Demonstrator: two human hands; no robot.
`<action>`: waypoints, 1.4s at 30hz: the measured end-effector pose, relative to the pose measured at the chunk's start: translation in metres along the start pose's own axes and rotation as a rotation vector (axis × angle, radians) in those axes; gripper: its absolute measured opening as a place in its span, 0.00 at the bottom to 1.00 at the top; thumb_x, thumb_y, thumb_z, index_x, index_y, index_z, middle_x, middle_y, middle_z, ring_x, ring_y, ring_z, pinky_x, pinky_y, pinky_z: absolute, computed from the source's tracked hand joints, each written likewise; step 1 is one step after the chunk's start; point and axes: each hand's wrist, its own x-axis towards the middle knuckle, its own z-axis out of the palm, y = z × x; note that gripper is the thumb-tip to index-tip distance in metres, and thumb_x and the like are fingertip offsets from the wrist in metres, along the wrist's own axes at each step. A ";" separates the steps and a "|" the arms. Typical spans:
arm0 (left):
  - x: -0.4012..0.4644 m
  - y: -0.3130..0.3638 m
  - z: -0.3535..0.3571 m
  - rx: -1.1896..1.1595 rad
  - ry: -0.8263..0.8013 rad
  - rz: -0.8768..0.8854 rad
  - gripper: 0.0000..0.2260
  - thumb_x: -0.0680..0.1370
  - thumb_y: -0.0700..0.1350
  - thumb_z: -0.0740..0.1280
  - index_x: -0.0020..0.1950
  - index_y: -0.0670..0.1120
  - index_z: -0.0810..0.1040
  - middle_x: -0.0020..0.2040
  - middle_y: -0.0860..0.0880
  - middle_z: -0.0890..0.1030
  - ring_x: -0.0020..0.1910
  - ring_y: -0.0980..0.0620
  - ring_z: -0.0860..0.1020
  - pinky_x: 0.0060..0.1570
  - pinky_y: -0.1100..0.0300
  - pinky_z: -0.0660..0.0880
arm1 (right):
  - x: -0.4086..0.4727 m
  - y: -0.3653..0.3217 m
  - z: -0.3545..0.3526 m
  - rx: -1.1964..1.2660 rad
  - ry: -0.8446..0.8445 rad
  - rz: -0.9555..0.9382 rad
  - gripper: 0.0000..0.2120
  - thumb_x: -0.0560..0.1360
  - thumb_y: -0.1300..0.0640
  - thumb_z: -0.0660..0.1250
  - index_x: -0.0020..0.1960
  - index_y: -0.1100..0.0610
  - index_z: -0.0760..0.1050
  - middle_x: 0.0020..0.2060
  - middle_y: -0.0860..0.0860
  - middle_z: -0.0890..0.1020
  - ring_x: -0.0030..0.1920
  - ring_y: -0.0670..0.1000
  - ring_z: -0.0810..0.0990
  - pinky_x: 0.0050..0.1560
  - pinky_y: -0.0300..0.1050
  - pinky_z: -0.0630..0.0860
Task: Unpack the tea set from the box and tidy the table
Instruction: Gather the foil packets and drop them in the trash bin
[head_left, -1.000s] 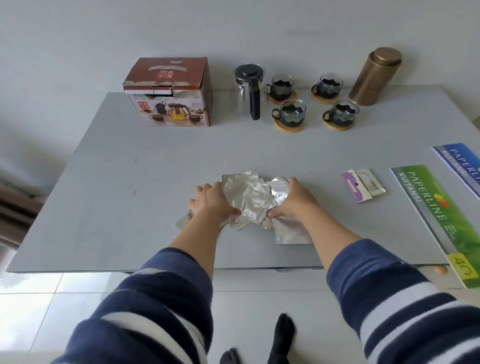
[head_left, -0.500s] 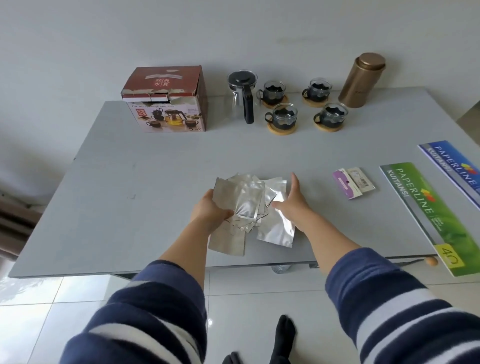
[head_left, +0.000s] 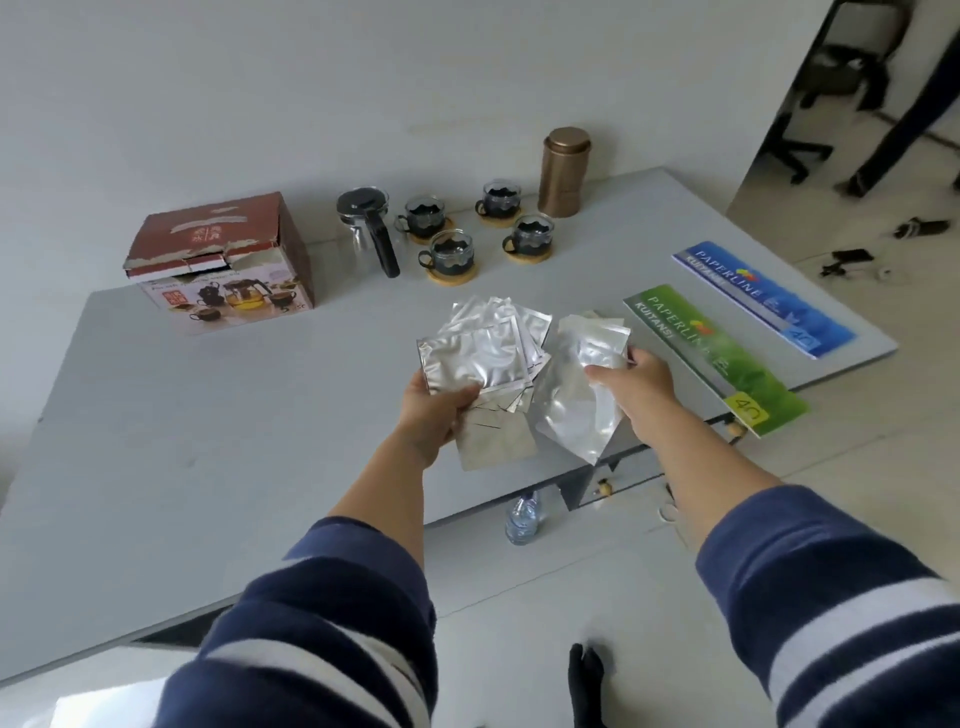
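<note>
I hold both arms out: my left hand (head_left: 435, 415) pinches a fanned stack of foil pouches (head_left: 483, 358), my right hand (head_left: 636, 387) grips one more pouch (head_left: 579, 405). Beyond them stand four cups (head_left: 452, 252), one teapot (head_left: 370, 228), one box (head_left: 223, 262).

Soft even daylight, faint shadows, slight motion blur, wide-angle bending at edges.

Grey table (head_left: 218, 415): box (head_left: 223, 265), teapot (head_left: 366, 226), cups (head_left: 451, 252), canister (head_left: 563, 171), receipt books (head_left: 711, 353)
</note>
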 end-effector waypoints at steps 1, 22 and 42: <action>-0.002 0.001 0.018 0.028 -0.038 -0.005 0.22 0.72 0.37 0.74 0.64 0.46 0.72 0.46 0.49 0.81 0.40 0.52 0.80 0.46 0.53 0.80 | -0.002 0.002 -0.021 0.027 0.039 0.016 0.16 0.69 0.62 0.75 0.55 0.58 0.77 0.50 0.55 0.81 0.47 0.55 0.80 0.47 0.47 0.77; -0.075 -0.153 0.440 0.456 -0.463 -0.010 0.20 0.70 0.37 0.75 0.59 0.44 0.74 0.46 0.46 0.81 0.40 0.49 0.80 0.35 0.58 0.79 | 0.000 0.173 -0.411 0.131 0.630 0.199 0.22 0.71 0.62 0.72 0.63 0.60 0.73 0.57 0.56 0.80 0.56 0.56 0.79 0.55 0.47 0.75; 0.003 -0.394 0.568 1.149 -0.648 -0.106 0.33 0.78 0.39 0.63 0.79 0.50 0.51 0.69 0.43 0.73 0.64 0.40 0.74 0.58 0.52 0.72 | 0.108 0.415 -0.465 0.169 0.404 0.741 0.42 0.76 0.54 0.68 0.78 0.51 0.43 0.75 0.56 0.64 0.72 0.60 0.67 0.70 0.57 0.66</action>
